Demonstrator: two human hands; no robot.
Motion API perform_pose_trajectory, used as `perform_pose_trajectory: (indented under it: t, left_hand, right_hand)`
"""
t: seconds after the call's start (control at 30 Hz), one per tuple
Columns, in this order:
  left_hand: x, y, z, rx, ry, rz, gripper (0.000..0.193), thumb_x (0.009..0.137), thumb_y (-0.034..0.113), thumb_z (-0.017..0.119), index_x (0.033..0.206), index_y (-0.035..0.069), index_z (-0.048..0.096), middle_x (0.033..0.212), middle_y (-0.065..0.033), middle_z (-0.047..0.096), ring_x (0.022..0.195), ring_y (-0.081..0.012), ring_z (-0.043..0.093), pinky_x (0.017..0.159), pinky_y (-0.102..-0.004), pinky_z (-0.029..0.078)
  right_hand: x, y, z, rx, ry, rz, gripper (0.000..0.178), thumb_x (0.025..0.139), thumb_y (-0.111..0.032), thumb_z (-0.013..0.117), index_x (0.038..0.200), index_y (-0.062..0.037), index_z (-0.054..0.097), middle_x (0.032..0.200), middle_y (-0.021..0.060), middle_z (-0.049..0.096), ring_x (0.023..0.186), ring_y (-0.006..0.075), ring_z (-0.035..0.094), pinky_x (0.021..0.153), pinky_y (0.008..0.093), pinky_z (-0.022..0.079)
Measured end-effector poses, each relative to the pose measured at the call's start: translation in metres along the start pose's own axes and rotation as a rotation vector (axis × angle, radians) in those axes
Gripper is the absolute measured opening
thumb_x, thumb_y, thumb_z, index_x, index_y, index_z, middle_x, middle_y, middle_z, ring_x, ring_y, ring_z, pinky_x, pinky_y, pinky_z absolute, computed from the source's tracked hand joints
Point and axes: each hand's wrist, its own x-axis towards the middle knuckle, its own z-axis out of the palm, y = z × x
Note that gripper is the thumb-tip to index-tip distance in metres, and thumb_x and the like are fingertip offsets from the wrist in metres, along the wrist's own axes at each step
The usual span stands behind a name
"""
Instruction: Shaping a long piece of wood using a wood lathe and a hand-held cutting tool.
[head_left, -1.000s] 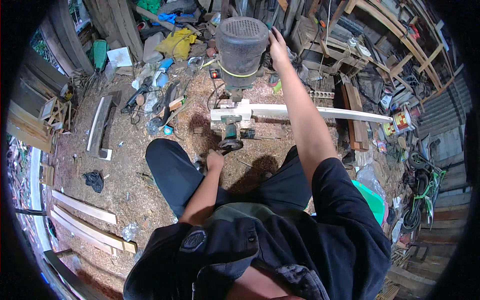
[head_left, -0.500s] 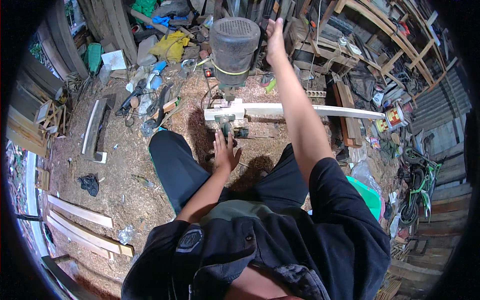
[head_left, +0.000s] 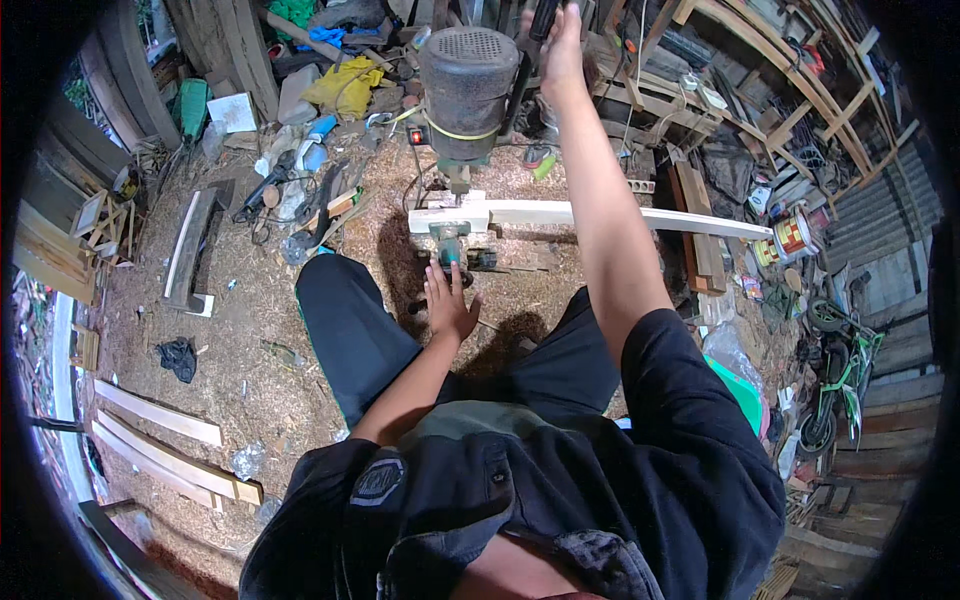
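A drilling or mortising machine with a dark, vented motor [head_left: 465,85] stands in front of me, its bit [head_left: 459,190] close above a pale wooden piece [head_left: 432,221] on the work table. A green clamp [head_left: 449,235] presses against the near side of that piece. My left hand [head_left: 450,305] lies with fingers stretched out at the clamp's near end, partly hiding its wheel. Raised beyond the motor's right side, my right hand [head_left: 563,60] is at the machine's black lever handle [head_left: 545,18]; the handle lies between its fingers and thumb, slightly blurred.
A long pale board [head_left: 690,222] runs right from the machine, over stacked brown beams [head_left: 695,230] to a paint can [head_left: 793,238]. Cut boards [head_left: 160,412] lie at lower left, a wooden block [head_left: 190,250] at left. A small green motorbike [head_left: 840,375] stands far right. Sawdust covers the floor.
My right hand has moved up and slightly right, and the black lever handle has come into it. My left hand stays at the clamp almost unmoved.
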Motion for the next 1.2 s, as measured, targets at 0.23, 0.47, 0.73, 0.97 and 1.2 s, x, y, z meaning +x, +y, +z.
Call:
perform_pose_trajectory:
  t: [0.23, 0.47, 0.73, 0.97, 1.2]
  left_hand:
    - [0.0, -0.007, -0.003, -0.002, -0.026, 0.016, 0.096, 0.095, 0.06, 0.051, 0.161, 0.008, 0.005, 0.164, -0.0287, -0.006, 0.152, -0.0451, 0.0, 0.123, -0.0504, 0.012]
    - [-0.002, -0.002, -0.004, -0.021, -0.046, 0.039, 0.097, 0.094, 0.059, 0.054, 0.161, 0.011, 0.004, 0.164, -0.0282, -0.007, 0.152, -0.0448, 0.0, 0.123, -0.0505, 0.012]
    - [0.001, -0.01, -0.01, 0.003, -0.074, 0.063, 0.094, 0.095, 0.058, 0.054, 0.161, 0.01, 0.007, 0.164, -0.0269, -0.006, 0.153, -0.0434, 0.001, 0.123, -0.0509, 0.014]
    - [-0.005, -0.03, -0.004, -0.055, 0.002, 0.187, 0.094, 0.095, 0.046, 0.061, 0.162, 0.012, 0.005, 0.165, -0.0254, -0.002, 0.153, -0.0429, 0.005, 0.122, -0.0512, 0.015]
    - [-0.002, -0.03, -0.001, -0.096, 0.008, 0.124, 0.095, 0.095, 0.039, 0.062, 0.161, 0.011, 0.0, 0.166, -0.0234, -0.004, 0.153, -0.0414, 0.004, 0.122, -0.0517, 0.015]
  right_hand:
    - [-0.06, 0.002, 0.008, -0.068, 0.069, -0.19, 0.059, 0.107, -0.051, 0.027, 0.131, -0.003, 0.051, 0.109, 0.0066, 0.062, 0.107, 0.0169, 0.055, 0.098, 0.033, 0.039]
    - [-0.048, -0.037, 0.02, -0.237, 0.133, -0.07, 0.052, 0.104, -0.043, 0.045, 0.072, -0.0041, 0.059, 0.065, 0.0031, 0.059, 0.066, 0.0142, 0.055, 0.067, 0.03, 0.042]
    - [-0.187, -0.032, 0.0, -0.361, 0.092, -0.188, 0.033, 0.102, -0.022, 0.044, 0.08, -0.0013, 0.056, 0.071, 0.0073, 0.057, 0.075, 0.0163, 0.056, 0.075, 0.0332, 0.044]
    - [-0.18, -0.074, -0.017, -0.33, -0.286, 0.149, 0.014, 0.086, 0.002, 0.042, 0.085, 0.0016, 0.056, 0.065, 0.0042, 0.056, 0.06, 0.0114, 0.053, 0.058, 0.0275, 0.043]
    - [-0.237, -0.051, 0.007, -0.461, 0.205, -0.095, 0.021, 0.102, -0.014, 0.049, 0.087, -0.0032, 0.059, 0.067, -0.0033, 0.05, 0.057, 0.0054, 0.042, 0.05, 0.0239, 0.033]
